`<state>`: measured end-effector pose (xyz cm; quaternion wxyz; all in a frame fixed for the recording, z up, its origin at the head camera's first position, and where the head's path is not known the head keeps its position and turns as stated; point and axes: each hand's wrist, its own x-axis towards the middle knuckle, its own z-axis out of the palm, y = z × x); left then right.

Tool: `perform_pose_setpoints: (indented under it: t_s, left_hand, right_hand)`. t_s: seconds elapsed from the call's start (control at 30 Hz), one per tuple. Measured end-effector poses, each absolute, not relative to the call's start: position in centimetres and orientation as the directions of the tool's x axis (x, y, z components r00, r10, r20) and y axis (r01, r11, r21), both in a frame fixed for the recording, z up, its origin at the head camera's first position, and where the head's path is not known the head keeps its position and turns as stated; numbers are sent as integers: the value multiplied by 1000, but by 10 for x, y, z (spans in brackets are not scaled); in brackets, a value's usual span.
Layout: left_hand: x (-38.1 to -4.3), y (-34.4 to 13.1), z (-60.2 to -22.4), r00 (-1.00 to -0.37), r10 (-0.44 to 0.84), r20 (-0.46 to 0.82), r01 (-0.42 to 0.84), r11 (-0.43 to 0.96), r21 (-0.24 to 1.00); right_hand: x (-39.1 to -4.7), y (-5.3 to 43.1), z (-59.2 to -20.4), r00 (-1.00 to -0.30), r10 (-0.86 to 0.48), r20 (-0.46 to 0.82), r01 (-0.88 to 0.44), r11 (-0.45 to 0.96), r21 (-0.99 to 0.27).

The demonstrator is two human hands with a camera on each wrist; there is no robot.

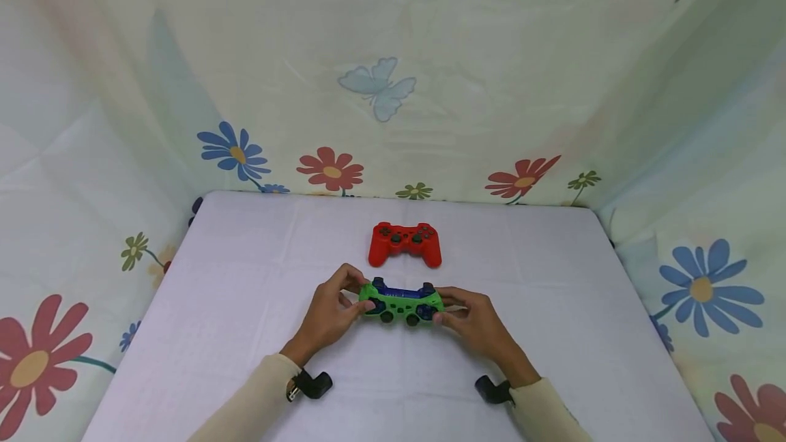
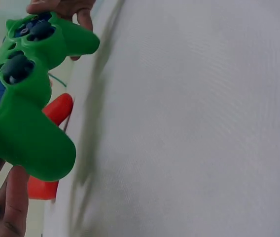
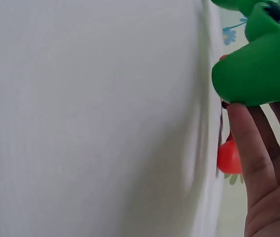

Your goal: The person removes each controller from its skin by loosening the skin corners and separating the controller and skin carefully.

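A green game controller [image 1: 402, 303] with dark blue button areas and dark thumbsticks is held up between both hands, tilted so its shoulder-button edge shows in the head view. My left hand [image 1: 331, 309] pinches its left end, thumb on the face and fingers behind. At the other end my right hand [image 1: 473, 319] grips it between thumb and fingers. Both wrist views show the controller's handles [image 2: 41, 143] raised off the cloth. Beyond it lies a red game controller [image 1: 405, 243], face up, touched by neither hand.
A white cloth covers the table [image 1: 245, 264]. Behind and at the sides hang flower-printed curtains [image 1: 491, 74]. A small black wrist camera [image 1: 313, 384] sits on the left wrist, another black camera [image 1: 492, 389] on the right.
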<state>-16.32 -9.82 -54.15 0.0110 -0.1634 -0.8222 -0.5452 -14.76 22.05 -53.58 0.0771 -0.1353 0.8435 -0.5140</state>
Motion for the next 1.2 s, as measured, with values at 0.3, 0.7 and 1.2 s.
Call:
perform_pose_setpoints:
  t_s: [0.3,0.7,1.2]
  left_hand:
    - [-164,-95,-549,-969,226,101,164,280,946]
    - [-168,-100,-564,-972,227,65,127,271,954]
    - [-185,-105,-558,-933,355,-58,58,308,950]
  right_hand:
    - [-150,214,-543,-971,-237,-11,-72,342,-937]
    - [-152,209,-547,-982,-184,-44,-42,437,-898]
    - [-182,221,-548,-905,-404,-132,-33,378,-925]
